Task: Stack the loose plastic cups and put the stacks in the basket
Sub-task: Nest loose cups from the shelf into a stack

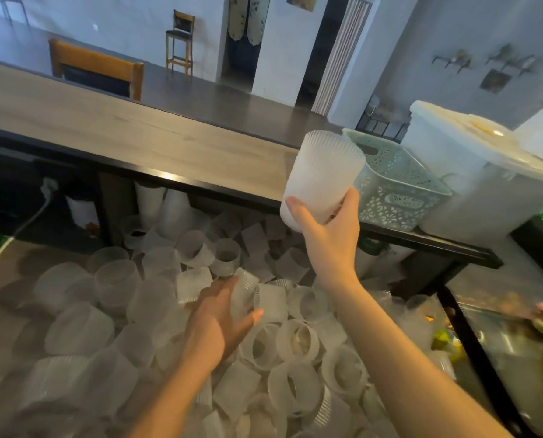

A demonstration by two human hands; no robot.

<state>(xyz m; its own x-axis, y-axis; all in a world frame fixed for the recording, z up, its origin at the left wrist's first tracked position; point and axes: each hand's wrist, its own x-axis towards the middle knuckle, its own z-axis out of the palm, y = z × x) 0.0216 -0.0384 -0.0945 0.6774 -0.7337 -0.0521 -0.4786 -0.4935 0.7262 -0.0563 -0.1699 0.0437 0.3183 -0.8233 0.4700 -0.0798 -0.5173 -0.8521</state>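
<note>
Several loose, ribbed, frosted plastic cups [181, 311] lie in a heap on the low surface below the counter. My right hand [330, 235] grips a stack of cups [322, 177] by its lower end, raised above the heap and just left of the pale green perforated basket [400, 197]. My left hand [219, 314] reaches down into the heap, fingers spread around a single clear cup [246, 295] lying on its side; whether it grips the cup is unclear. The basket stands on the counter's right end.
A long wooden counter [121, 134] with a dark edge runs across. A large white lidded container [472, 172] stands right of the basket. More cup stacks [162, 210] stand under the counter. A metal tray with food [517, 336] sits at the right.
</note>
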